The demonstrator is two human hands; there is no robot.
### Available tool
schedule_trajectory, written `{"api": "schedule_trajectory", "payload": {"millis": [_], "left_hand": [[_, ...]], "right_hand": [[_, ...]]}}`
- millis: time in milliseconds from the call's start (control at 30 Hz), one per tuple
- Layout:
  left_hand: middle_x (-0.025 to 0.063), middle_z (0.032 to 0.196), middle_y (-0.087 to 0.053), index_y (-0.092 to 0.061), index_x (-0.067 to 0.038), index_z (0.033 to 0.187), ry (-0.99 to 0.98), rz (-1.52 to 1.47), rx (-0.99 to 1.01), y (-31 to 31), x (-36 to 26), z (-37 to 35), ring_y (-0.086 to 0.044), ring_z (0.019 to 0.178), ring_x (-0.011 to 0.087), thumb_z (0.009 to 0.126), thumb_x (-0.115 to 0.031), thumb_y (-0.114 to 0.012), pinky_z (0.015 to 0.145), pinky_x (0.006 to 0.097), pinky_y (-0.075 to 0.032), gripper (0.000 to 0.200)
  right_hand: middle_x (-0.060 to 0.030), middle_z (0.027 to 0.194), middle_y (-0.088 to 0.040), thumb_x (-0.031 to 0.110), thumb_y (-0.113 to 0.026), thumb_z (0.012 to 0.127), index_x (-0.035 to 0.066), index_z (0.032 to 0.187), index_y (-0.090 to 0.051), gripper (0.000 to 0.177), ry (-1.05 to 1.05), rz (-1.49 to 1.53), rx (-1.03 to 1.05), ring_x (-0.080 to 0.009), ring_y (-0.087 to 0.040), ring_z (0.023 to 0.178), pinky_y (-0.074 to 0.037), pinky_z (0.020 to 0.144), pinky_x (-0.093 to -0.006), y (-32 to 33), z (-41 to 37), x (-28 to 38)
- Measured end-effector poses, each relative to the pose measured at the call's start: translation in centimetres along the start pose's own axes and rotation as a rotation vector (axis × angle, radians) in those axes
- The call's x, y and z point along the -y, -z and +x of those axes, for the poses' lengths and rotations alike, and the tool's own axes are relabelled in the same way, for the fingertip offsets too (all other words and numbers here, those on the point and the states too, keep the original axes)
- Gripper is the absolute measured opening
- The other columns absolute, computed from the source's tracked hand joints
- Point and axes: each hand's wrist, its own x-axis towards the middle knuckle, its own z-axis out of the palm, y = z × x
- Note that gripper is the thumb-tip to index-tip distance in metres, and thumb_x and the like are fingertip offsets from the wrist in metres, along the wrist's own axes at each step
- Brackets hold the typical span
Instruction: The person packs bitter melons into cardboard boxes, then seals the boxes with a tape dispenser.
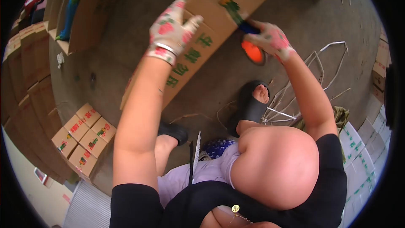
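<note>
Left hand [171, 29] touches cardboard box [211, 27] reading "生鲜勿压".

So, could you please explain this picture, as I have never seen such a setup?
No machine here: a person is working, filmed by a camera worn on the head that looks forward and down. The gloved left hand touches a printed cardboard box; its grip is hard to judge. The gloved right hand holds a tool with an orange part, too blurred to name, by the box's edge. Pale straps lie on the floor, and printed cartons sit at the picture's lower left.
</note>
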Motion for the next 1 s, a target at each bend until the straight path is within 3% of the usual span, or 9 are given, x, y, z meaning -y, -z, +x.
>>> {"api": "schedule_trajectory", "payload": {"millis": [67,133,300,400,467,500,667,767,1000], "left_hand": [[0.0160,0.154,-0.038,-0.036,-0.015,0.152,-0.194,0.119,0.044,-0.8,-0.7,-4.2,-0.036,0.142,0.0335,0.089,-0.034,-0.065,0.116,0.0425,-0.032,0.072],[0.0144,0.164,-0.013,-0.021,-0.026,0.158,-0.081,0.291,0.229,-0.7,-1.0,-9.6,-0.016,0.148,0.0425,0.084,-0.045,-0.070,0.115,0.0641,-0.019,0.091],[0.0201,0.164,0.005,-0.017,-0.021,0.159,0.437,0.428,0.497,0.0,2.4,-21.7,0.009,0.148,0.0502,0.055,-0.067,-0.083,0.110,0.0743,-0.004,0.132],[0.0200,0.163,-0.003,-0.014,-0.011,0.158,0.518,0.294,0.367,-1.1,7.3,-26.5,0.005,0.149,0.0469,0.056,-0.065,-0.083,0.118,0.0617,-0.014,0.134],[0.0206,0.160,-0.012,-0.015,-0.009,0.157,0.260,0.444,0.276,-2.1,7.7,-27.1,-0.006,0.148,0.0432,0.058,-0.061,-0.084,0.120,0.0524,-0.018,0.131],[0.0215,0.156,-0.022,-0.018,-0.008,0.156,0.490,0.257,0.238,-0.7,5.3,-26.0,-0.016,0.145,0.0413,0.058,-0.057,-0.086,0.120,0.0498,-0.020,0.128],[0.0133,0.156,-0.026,-0.017,-0.016,0.157,0.524,0.152,0.126,-1.5,6.7,-23.0,-0.026,0.140,0.0394,0.060,-0.058,-0.085,0.113,0.0536,-0.030,0.127],[0.0146,0.158,-0.018,-0.013,-0.020,0.158,0.534,0.233,0.216,-0.2,4.0,-19.8,-0.025,0.140,0.0417,0.058,-0.058,-0.086,0.109,0.0575,-0.033,0.130],[0.0116,0.161,-0.009,-0.012,-0.031,0.158,0.508,0.196,0.109,-4.2,-1.3,-22.1,-0.017,0.144,0.0434,0.066,-0.055,-0.084,0.099,0.0686,-0.034,0.120]], "right_hand": [[-0.0134,0.099,-0.072,0.038,-0.067,0.075,0.014,0.131,-0.064,0.061,-0.103,0.176,0.108,-0.0243,-0.068,0.089,-0.051,0.085,-0.0358,0.7,-3.8,-0.6],[-0.0107,0.103,-0.071,0.030,-0.068,0.078,0.006,0.132,-0.062,0.059,-0.125,0.288,0.111,-0.0193,-0.065,0.093,-0.050,0.087,-0.0318,0.4,-7.7,-3.5],[-0.0081,0.112,-0.068,0.020,-0.065,0.087,0.000,0.139,-0.052,0.058,-0.283,0.814,0.126,-0.0147,-0.064,0.099,-0.050,0.090,-0.0273,-0.5,-14.8,-3.7],[-0.0079,0.112,-0.067,0.022,-0.062,0.090,0.001,0.139,-0.051,0.055,-0.324,0.881,0.498,-0.0141,-0.063,0.102,-0.050,0.091,-0.0278,-0.4,-19.4,-1.5],[-0.0083,0.111,-0.067,0.024,-0.061,0.091,0.001,0.137,-0.052,0.052,-0.249,0.645,0.834,-0.0146,-0.063,0.104,-0.049,0.092,-0.0288,-0.8,-22.9,-0.3],[-0.0084,0.110,-0.067,0.025,-0.060,0.092,0.001,0.135,-0.053,0.050,-0.226,0.557,0.863,-0.0149,-0.062,0.104,-0.049,0.093,-0.0293,-1.2,-23.2,-0.5],[-0.0092,0.107,-0.067,0.031,-0.056,0.095,0.002,0.130,-0.057,0.045,-0.191,0.967,-0.130,-0.0161,-0.060,0.109,-0.048,0.096,-0.0319,-6.1,-12.9,-5.0],[-0.0067,0.109,-0.068,0.029,-0.061,0.095,0.005,0.130,-0.059,0.043,-0.182,1.192,-0.138,-0.0167,-0.062,0.106,-0.050,0.092,-0.0305,-2.8,-8.3,-2.9],[-0.0024,0.110,-0.067,0.022,-0.067,0.092,0.006,0.137,-0.056,0.049,-0.044,0.592,-0.410,-0.0102,-0.064,0.091,-0.052,0.082,-0.0243,7.4,-13.7,-0.4]]}}
